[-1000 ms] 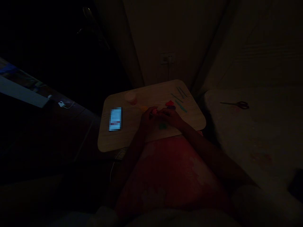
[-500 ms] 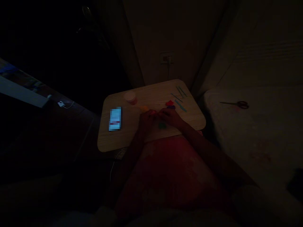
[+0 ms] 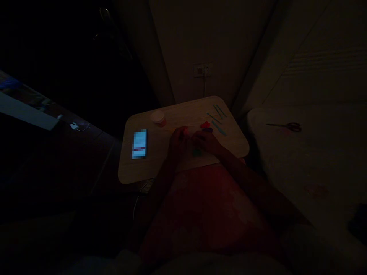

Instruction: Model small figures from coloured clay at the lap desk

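In the dim light, my left hand (image 3: pixel 177 142) is closed around a small pink lump of modelling clay (image 3: pixel 186 131), which shows at its fingertips. My right hand (image 3: pixel 205 142) is close beside it, its fingers bent together; whatever they hold is hidden. Both are over the small wooden table (image 3: pixel 157 164). Just past my right hand lie a red clay lump (image 3: pixel 205 124) and a dark purple one (image 3: pixel 207 130). A green lump (image 3: pixel 196 152) lies below it. Some yellow clay (image 3: pixel 171 130) is partly covered by my left hand.
Several teal modelling tools (image 3: pixel 219 128) lie at the table's far right. A lidded tub (image 3: pixel 158 118) stands at the back left, and a lit phone (image 3: pixel 139 144) lies nearer. Scissors (image 3: pixel 286 126) rest on the pale surface to the right. A wall socket (image 3: pixel 202 70) is behind.
My left hand has turned and shifted slightly forward, so the pink clay shows brighter and more of the yellow clay is covered. My right hand has barely moved.
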{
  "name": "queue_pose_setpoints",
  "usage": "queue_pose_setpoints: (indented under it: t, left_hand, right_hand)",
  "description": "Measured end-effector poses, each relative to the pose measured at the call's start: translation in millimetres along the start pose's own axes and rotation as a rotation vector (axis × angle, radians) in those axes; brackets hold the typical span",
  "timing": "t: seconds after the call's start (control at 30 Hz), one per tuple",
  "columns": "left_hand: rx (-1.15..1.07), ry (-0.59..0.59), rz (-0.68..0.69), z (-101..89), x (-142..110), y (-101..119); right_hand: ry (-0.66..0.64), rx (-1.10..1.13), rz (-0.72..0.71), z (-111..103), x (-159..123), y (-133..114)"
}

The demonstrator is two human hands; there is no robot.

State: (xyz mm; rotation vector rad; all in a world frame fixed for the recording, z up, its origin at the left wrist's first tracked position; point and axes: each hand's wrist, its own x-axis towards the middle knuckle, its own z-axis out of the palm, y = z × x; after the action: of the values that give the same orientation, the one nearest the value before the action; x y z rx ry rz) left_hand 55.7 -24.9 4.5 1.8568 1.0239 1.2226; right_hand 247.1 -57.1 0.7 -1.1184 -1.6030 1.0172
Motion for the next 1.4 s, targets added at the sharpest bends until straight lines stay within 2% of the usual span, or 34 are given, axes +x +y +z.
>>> queue_pose_setpoints:
  t: [0.2,0.5,0.8,1.0,1.23,1.4]
  left_hand:
    - [-0.001,0.068,-0.029,1.9,-1.5,-11.4]
    - [0.059,-0.002,-0.038,-3.7,-1.7,8.7]
    - [0.053,-0.064,-0.067,-5.8,-4.6,7.7]
    - [0.064,0.058,-0.028,-3.0,-0.1,3.3]
    - [0.04,-0.014,0.012,-4.9,-0.8,2.8]
    - [0.059,0.027,-0.033,-3.8,-0.9,2.7]
  right_hand:
    - [-0.004,0.031,0.024,0.8,0.2,2.1]
    - [-0.009,0.007,0.0,-0.2,0.1,-1.3]
    - [-0.009,0.0,-0.013,-0.5,0.7,-0.1]
    - [-0.003,0.003,-0.003,0.0,0.3,-0.3]
    - [-0.011,0.017,-0.001,0.1,-0.4,-3.2]
    - [-0.011,0.01,-0.001,0.5,-0.2,-0.4]
